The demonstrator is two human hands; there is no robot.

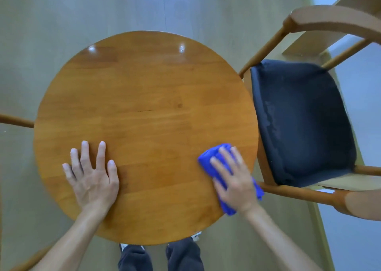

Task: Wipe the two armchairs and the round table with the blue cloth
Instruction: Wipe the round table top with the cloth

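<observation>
Cloth (208, 159) on the table's (144, 106) right side — armchair (301, 122) just beyond

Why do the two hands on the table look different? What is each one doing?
The left hand lies bare and flat on the round table, fingers spread; the right hand has the blue cloth under it. The left hand sits near the table's left side; the right hand is at its right edge, next to the armchair. Both are open, palms down, pressing on the table.
</observation>
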